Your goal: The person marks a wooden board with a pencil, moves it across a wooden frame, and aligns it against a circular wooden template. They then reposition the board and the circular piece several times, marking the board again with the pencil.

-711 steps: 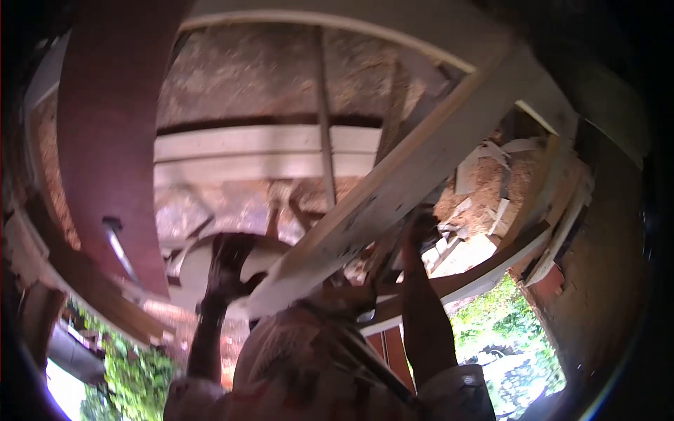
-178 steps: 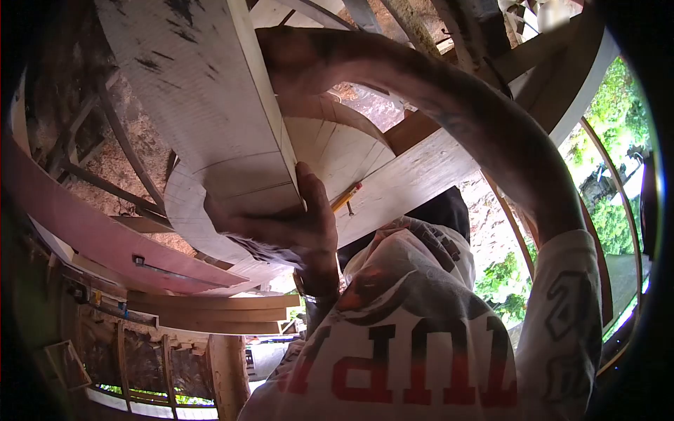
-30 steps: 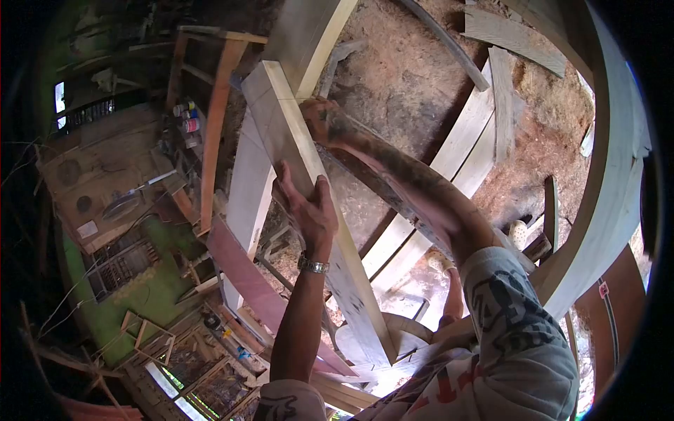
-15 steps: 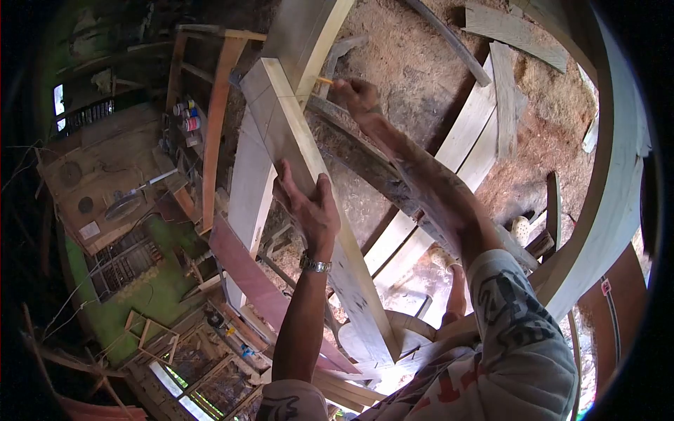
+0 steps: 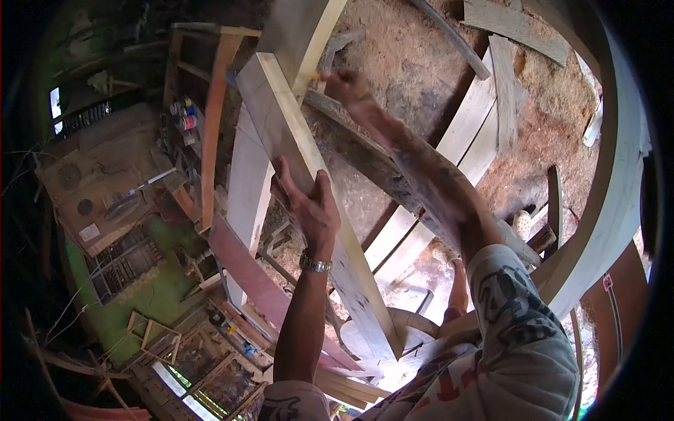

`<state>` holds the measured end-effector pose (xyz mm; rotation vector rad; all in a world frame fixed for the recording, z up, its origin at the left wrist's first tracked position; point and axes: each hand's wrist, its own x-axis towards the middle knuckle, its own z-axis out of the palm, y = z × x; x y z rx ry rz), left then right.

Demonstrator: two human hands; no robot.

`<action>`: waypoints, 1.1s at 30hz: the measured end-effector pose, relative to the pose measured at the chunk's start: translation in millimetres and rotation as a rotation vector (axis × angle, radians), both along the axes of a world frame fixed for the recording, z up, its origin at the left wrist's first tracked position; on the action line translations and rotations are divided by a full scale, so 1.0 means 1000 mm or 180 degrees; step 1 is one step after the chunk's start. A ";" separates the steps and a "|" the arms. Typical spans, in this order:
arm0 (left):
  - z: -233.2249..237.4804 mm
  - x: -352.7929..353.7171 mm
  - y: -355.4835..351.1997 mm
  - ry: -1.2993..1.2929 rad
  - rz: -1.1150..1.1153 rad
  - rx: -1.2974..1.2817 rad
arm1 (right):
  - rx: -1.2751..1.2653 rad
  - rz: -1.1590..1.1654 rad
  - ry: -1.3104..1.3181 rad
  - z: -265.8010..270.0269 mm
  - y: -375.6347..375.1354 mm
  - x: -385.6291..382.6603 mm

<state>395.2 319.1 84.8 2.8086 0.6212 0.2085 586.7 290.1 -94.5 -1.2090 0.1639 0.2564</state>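
Note:
A long pale wooden beam (image 5: 298,151) slants from the upper middle down to my body. My left hand (image 5: 309,210), with a metal watch at its wrist, grips the beam about halfway along, thumb on one side and fingers on the other. The beam's far end rests against a wider wooden board (image 5: 298,38). Beside that crossing, my right hand (image 5: 349,90) pinches a thin yellow pencil (image 5: 321,77), whose tip is at the board's edge. Motion blurs the right fingers and the pencil a little.
On the right curves a large wooden piece (image 5: 597,210). Planks (image 5: 463,133) lie over the sawdust-covered floor (image 5: 414,63). A reddish board (image 5: 249,263) leans left of the beam. Further left stand a workbench (image 5: 105,175) and small cans (image 5: 186,116).
My right hand has shifted slightly left and up with the pencil. The left hand keeps its hold on the beam, and the view has moved a little.

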 end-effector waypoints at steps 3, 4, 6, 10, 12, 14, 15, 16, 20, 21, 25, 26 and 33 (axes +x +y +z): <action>0.001 0.001 -0.001 0.0074 0.0019 0.0062 | 0.0241 0.0150 0.0101 -0.001 -0.012 -0.002; 0.001 0.002 -0.001 0.0073 -0.0009 0.0079 | -0.0067 0.0275 -0.0121 -0.008 -0.009 -0.007; 0.001 0.002 0.001 0.0071 -0.0065 0.0112 | -0.0610 0.0343 -0.0481 -0.023 0.009 -0.014; 0.000 -0.001 0.002 0.0013 -0.0099 0.0026 | -0.1135 0.0213 -0.0876 -0.022 0.036 -0.019; 0.001 0.001 0.001 0.0030 -0.0114 0.0043 | -0.0997 0.0295 -0.0821 -0.007 0.022 -0.006; 0.001 0.002 0.000 0.0031 -0.0088 0.0084 | -0.0651 0.0517 -0.0510 -0.005 0.005 0.002; 0.000 0.001 0.000 0.0040 -0.0073 0.0100 | -0.0437 0.0359 -0.0216 -0.003 -0.001 0.003; -0.001 0.000 0.000 0.0035 -0.0092 0.0125 | -0.0223 0.0201 0.0074 0.001 -0.007 0.004; 0.001 0.001 0.001 0.0046 -0.0064 0.0091 | -0.0700 0.0704 -0.0234 0.005 -0.010 -0.004; 0.001 0.002 0.000 0.0067 -0.0030 0.0039 | -0.1050 0.0899 -0.0423 0.009 -0.008 -0.006; 0.002 0.000 -0.002 0.0018 0.0045 -0.0070 | -0.1037 0.1057 -0.1150 0.015 0.018 -0.012; 0.003 0.001 -0.002 0.0038 0.0034 -0.0041 | -0.1096 0.0858 -0.1421 0.012 0.025 -0.015; 0.000 0.001 0.000 0.0016 -0.0075 0.0020 | -0.1813 0.0048 -0.2232 -0.021 0.069 -0.026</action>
